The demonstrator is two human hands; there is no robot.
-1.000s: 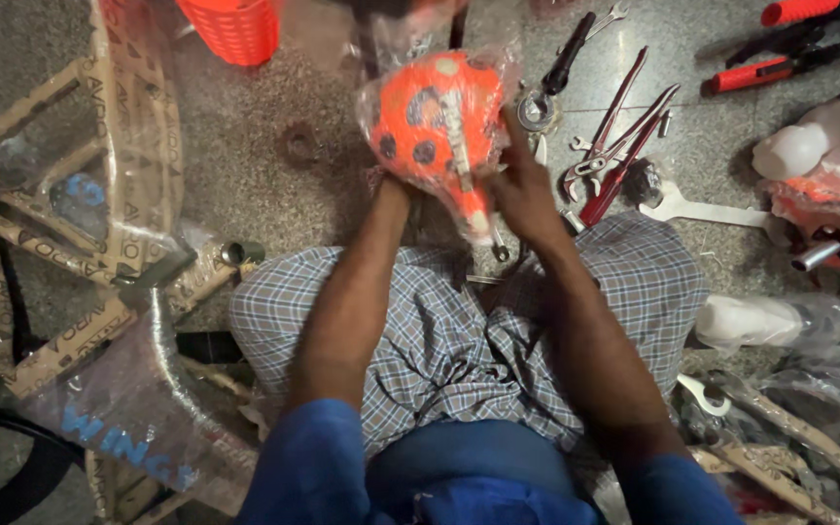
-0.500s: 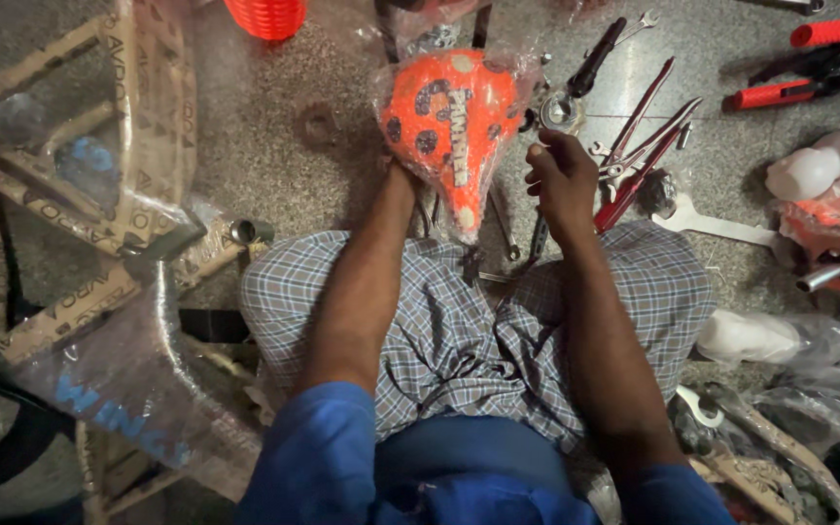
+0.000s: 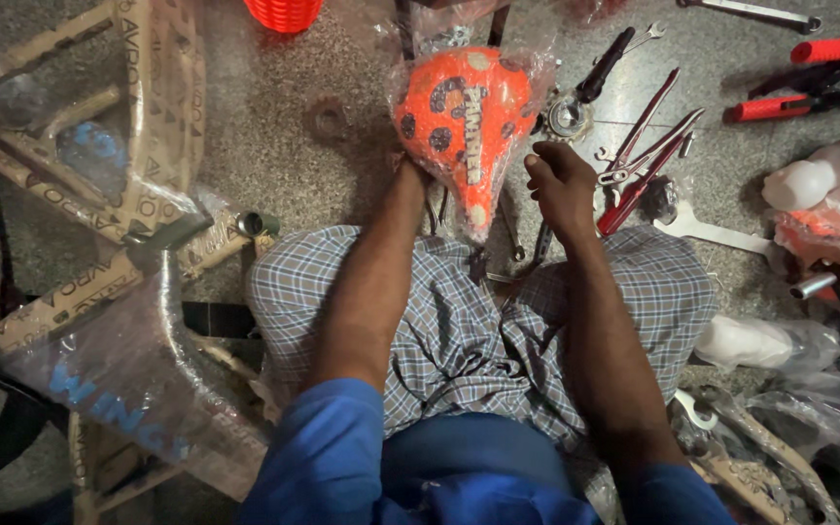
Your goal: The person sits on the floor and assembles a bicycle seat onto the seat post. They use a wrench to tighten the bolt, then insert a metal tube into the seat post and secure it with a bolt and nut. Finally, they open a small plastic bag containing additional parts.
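Head view. An orange bicycle saddle with dark spots, wrapped in clear plastic film point(image 3: 467, 122), stands nose-down just beyond the person's knees, its broad end towards the far edge of the floor. The left hand point(image 3: 408, 170) is mostly hidden behind the saddle's left flank, seemingly steadying it from beneath; its grip cannot be told. The right hand point(image 3: 561, 185) hangs just beside the saddle's right edge, fingers curled loosely, holding nothing visible. The checked cloth over the lap point(image 3: 469, 331) keeps the saddle's nose close to the body.

The surface is a speckled grey stone floor point(image 3: 284, 175). A cardboard-and-plastic-wrapped bicycle frame point(image 3: 119, 224) lies along its left edge. Red-handled pliers and spanners point(image 3: 648, 156) lie within reach at the right; an orange ribbed plastic basket point(image 3: 284, 12) sits at the far edge.
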